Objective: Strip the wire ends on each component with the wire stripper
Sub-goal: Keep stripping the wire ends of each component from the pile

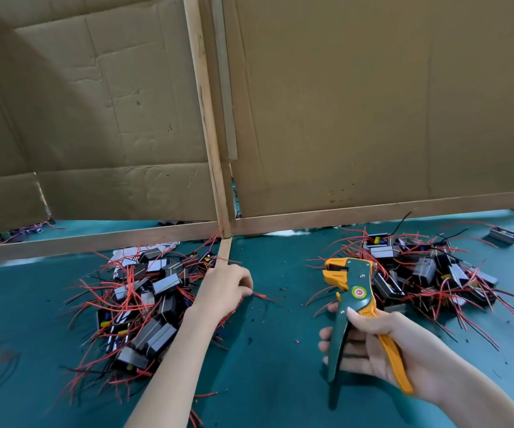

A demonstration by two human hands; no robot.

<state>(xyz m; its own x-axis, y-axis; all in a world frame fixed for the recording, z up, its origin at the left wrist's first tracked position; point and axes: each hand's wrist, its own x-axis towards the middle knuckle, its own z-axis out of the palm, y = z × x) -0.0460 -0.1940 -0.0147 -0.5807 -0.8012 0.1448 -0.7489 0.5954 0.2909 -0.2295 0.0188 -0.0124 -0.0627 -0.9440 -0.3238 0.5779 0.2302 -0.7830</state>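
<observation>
Small electronics assembly workshop, seen at one workbench.
A table covered in teal cloth holds two heaps of small boxed components trailing red and black wires. Cardboard sheets on rough wooden frames wall off the back. A wire stripper is held above scattered black specks.

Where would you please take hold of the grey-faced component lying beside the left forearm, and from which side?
Set the grip across the component's boxy body, on its long flat sides, from above. It lies atop the pile, grey face up, and wires tangle around it, so tugging one may drag neighbours. The left hand, nearest, pinches a red wire; the right hand holds the wire stripper.
</observation>
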